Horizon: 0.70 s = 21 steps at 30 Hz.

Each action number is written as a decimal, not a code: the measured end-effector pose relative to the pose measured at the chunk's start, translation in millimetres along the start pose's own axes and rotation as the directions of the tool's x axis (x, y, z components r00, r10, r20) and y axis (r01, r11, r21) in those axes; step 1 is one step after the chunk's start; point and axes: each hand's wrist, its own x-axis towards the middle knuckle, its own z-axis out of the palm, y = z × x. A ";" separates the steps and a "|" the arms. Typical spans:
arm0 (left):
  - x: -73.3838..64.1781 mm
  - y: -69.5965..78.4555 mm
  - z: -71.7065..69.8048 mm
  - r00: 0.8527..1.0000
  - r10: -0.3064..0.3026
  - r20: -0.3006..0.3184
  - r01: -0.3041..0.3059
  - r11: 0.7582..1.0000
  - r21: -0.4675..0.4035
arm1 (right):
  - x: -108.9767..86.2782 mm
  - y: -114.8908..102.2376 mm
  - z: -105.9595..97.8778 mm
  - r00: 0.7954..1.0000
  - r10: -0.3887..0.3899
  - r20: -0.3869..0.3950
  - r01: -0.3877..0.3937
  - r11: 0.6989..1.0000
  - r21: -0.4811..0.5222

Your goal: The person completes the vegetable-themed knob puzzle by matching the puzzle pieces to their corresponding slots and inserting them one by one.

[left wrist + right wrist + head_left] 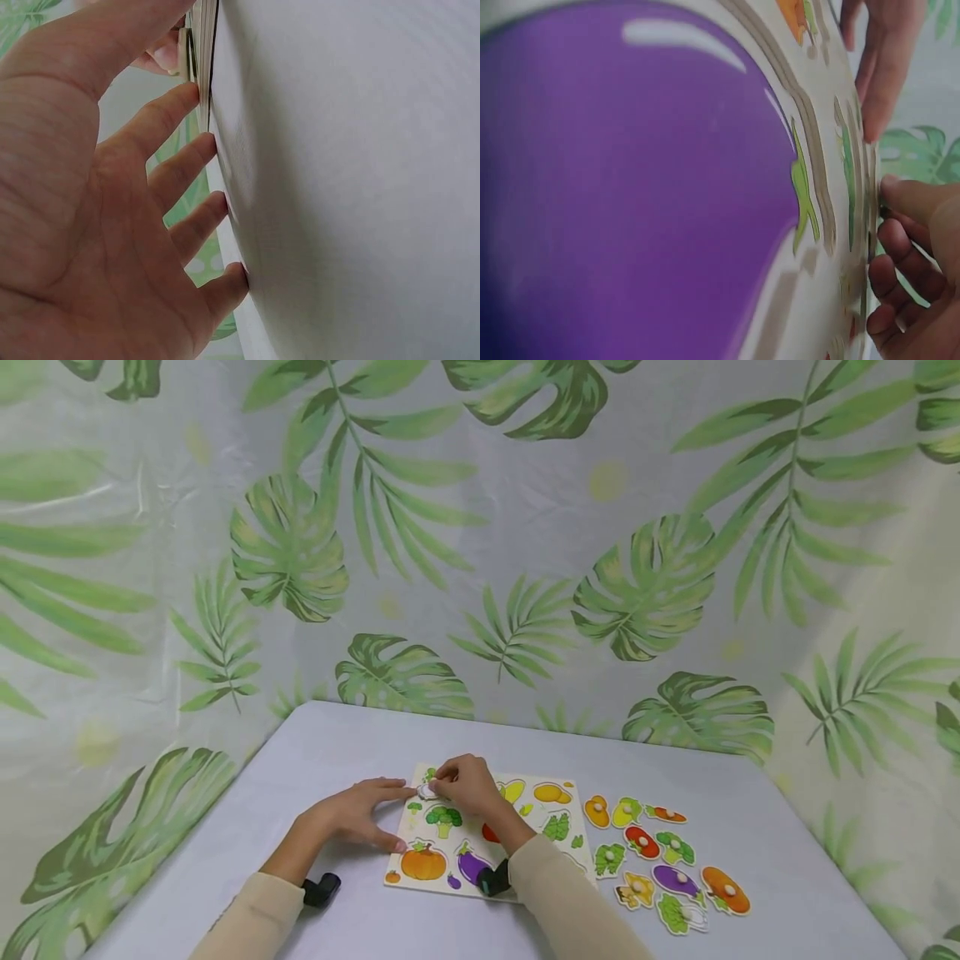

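A wooden vegetable puzzle board point(468, 832) lies on the white table, printed with a pumpkin, an eggplant, broccoli and other vegetables. At its far left corner my right hand point(472, 789) pinches a white vegetable puzzle piece point(426, 791); the fingers cover part of it, and its exact kind is unclear. My left hand point(348, 814) is spread along the board's left side, fingertips and thumb at the edge. In the left wrist view, the extended fingers point(199, 229) meet the table surface. A large purple printed eggplant point(645, 165) fills most of the right wrist view.
Right of the board lie several loose knobbed pieces, among them an eggplant point(677, 881), a pumpkin point(725, 891), a broccoli point(675, 848), a tomato point(642, 842) and a leafy green one point(674, 913). A leaf-patterned curtain point(525, 527) hangs behind the table point(360, 739).
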 end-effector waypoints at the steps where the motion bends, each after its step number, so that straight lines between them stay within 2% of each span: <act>1: 0.0 0.0 0.0 1.000 0.001 0.000 -0.001 1.000 0.000 | -0.3 -1.0 1.0 1.000 0.002 -0.003 -0.002 1.000 0.002; 10: -1.2 3.2 -2.0 1.000 0.000 -0.001 0.000 1.000 0.014 | -0.8 -8.1 5.1 0.999 0.026 -0.039 -0.027 0.999 -0.030; 15: -0.9 3.7 -1.8 1.000 -0.021 -0.004 0.021 1.000 0.003 | -0.7 -8.8 6.7 0.998 0.047 -0.041 -0.049 0.998 -0.046; 21: -0.3 2.4 -1.2 1.000 -0.019 -0.008 0.019 1.000 0.003 | -0.6 -8.8 7.0 0.997 0.072 -0.030 -0.074 0.996 -0.052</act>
